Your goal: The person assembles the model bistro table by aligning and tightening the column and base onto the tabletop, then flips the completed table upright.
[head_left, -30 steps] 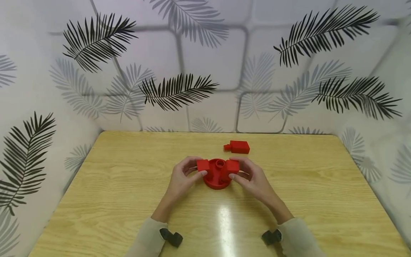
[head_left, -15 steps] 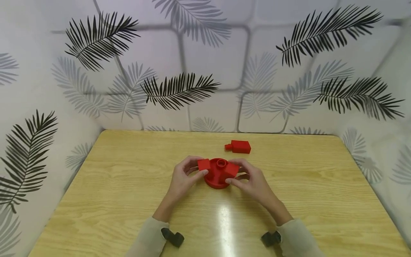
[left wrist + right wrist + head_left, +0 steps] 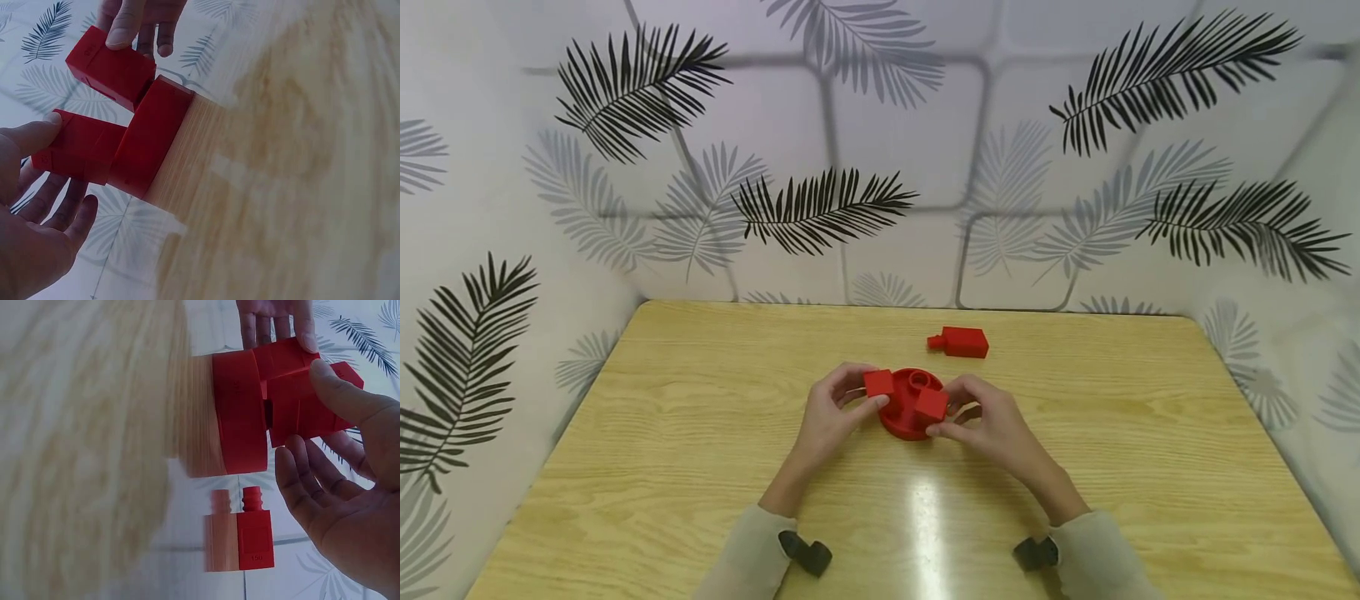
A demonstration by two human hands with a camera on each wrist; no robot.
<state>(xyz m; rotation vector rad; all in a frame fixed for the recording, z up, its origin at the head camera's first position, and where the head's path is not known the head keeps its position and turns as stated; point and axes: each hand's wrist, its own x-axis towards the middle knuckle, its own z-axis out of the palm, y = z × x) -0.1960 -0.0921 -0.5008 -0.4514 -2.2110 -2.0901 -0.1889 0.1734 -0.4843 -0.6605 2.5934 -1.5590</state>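
A round red base (image 3: 904,427) with a raised rim and a ring-shaped socket (image 3: 919,380) stands mid-table. My left hand (image 3: 827,421) pinches a red rectangular block (image 3: 878,383) between thumb and fingers; it rises from the base's left side. On the right, my right hand (image 3: 1000,425) pinches a second red block (image 3: 932,405), thumb toward me and fingers at its far side. In the right wrist view this block (image 3: 300,409) sits close over the base's rim (image 3: 240,412), with a narrow dark piece between them. The lower ends of both blocks are hidden inside the base.
A third red block (image 3: 966,342) with a ridged neck lies on its side behind the base, marked 150 in the right wrist view. The wooden table (image 3: 700,400) ends at a leaf-patterned backdrop (image 3: 895,125). A black band (image 3: 805,553) sits at each wrist.
My right hand has turned the right block about its upright axis and shifted it slightly toward me and left. The left hand keeps its grip with hardly any movement.
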